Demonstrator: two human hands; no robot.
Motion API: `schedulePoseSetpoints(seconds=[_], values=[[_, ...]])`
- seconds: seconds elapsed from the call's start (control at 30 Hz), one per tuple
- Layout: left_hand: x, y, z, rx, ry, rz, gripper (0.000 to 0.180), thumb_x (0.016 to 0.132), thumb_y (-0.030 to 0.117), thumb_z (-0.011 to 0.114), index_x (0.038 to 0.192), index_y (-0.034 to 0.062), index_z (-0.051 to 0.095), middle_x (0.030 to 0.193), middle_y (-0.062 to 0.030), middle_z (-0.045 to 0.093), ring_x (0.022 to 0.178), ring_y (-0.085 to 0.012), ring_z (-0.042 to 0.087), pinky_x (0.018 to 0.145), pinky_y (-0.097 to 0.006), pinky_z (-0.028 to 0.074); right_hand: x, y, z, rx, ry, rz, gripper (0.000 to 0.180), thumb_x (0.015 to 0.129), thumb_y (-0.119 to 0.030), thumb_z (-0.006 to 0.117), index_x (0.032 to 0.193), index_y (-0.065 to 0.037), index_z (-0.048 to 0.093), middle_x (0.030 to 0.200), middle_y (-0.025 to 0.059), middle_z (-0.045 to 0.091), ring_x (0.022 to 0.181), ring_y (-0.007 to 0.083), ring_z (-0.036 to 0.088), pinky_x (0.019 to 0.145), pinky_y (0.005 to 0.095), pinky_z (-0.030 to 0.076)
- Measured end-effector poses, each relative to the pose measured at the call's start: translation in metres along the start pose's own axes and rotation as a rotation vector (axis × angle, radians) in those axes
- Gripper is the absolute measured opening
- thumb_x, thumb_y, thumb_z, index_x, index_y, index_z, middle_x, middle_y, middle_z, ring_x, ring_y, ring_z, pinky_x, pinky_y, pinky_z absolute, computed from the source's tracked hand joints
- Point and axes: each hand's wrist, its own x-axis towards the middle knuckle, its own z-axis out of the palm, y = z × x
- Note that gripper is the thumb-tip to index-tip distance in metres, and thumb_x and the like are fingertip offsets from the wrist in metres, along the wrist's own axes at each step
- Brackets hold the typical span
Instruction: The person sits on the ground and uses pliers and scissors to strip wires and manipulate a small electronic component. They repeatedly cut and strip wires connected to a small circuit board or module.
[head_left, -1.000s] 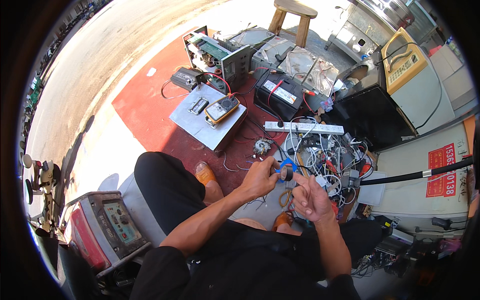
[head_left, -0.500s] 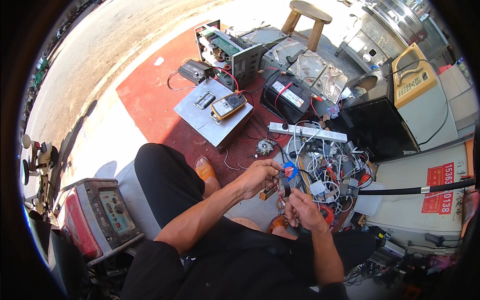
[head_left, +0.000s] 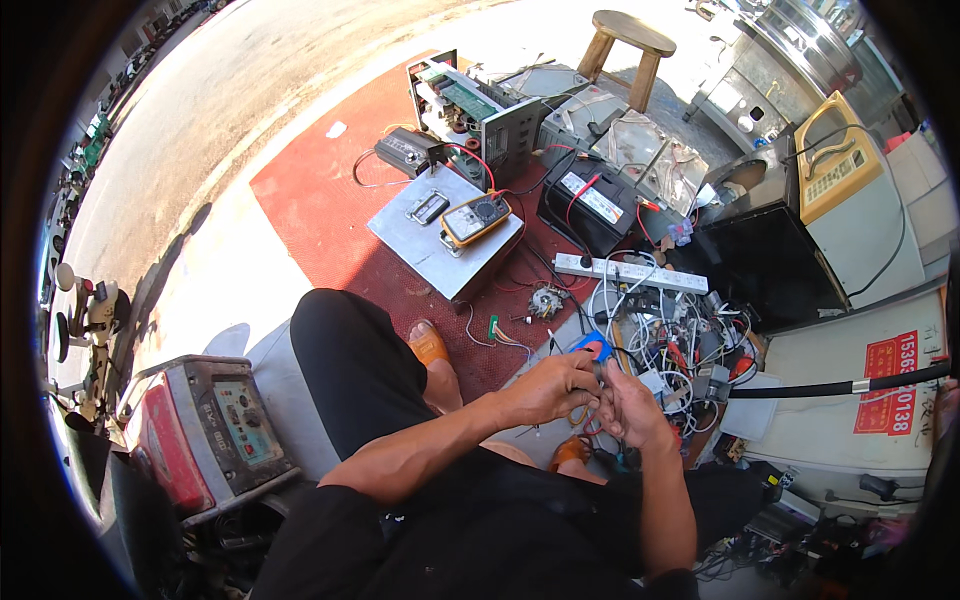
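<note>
My left hand (head_left: 550, 389) and my right hand (head_left: 628, 408) meet in front of me, fingers closed and almost touching. Pinched between them is a short black strip (head_left: 600, 369), mostly covered by the fingers. A small blue piece with a red middle (head_left: 593, 346) sticks out just beyond the fingertips; how it joins the strip I cannot tell. Under the hands, thin coloured wires hang partly hidden. Past them lies a heap of white and black cables (head_left: 690, 340) with plugs and small adapters.
A yellow-edged multimeter (head_left: 474, 219) lies on a silver metal case (head_left: 400, 235) on the red mat (head_left: 330, 215). Behind are a black battery (head_left: 590, 205), an opened electronic unit (head_left: 480, 115) and a wooden stool (head_left: 632, 35). A white power strip (head_left: 632, 272) borders the heap; a red generator (head_left: 200, 440) stands left.
My hands have drawn closer together, covering most of the black strip that stretched between them. The view has shifted slightly. A small green board with wires now shows on the mat by my foot.
</note>
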Motion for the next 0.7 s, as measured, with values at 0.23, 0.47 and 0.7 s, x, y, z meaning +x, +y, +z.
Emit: schedulePoseSetpoints(seconds=[0.23,0.47,0.7], values=[[-0.007,-0.001,0.006,0.056,-0.067,0.006,0.020,0.091,0.002,0.071,0.111,0.0018,0.076,0.099,-0.0194,0.069,0.088,-0.0426,0.070,0.075,-0.049,0.055,-0.005,-0.016,-0.009,0.395,-0.108,-0.074,0.024,0.109,-0.032,0.064,0.096,-0.012,0.064,0.062,-0.0049,0.054,0.043,0.0059,0.048,0.039,0.0211,0.034],[-0.004,-0.001,0.014,0.024,0.112,-0.257,0.020,0.085,0.001,0.071,0.103,-0.0014,0.062,0.085,-0.0225,0.069,0.081,-0.0469,0.069,0.070,-0.053,0.053,-0.010,-0.014,0.021,0.431,0.111,-0.162,0.022,0.106,-0.020,0.067,0.088,-0.011,0.059,0.066,-0.0045,0.053,0.048,0.0068,0.050,0.041,0.0230,0.036],[0.002,-0.013,0.015,0.001,0.246,-0.471,0.014,0.083,0.002,0.070,0.096,-0.0036,0.069,0.084,-0.0274,0.072,0.079,-0.0470,0.073,0.070,-0.050,0.057,-0.029,0.005,0.068,0.117,0.218,-0.363,0.019,0.107,-0.017,0.063,0.092,-0.008,0.055,0.068,-0.0026,0.050,0.048,0.0096,0.050,0.041,0.0253,0.039]])
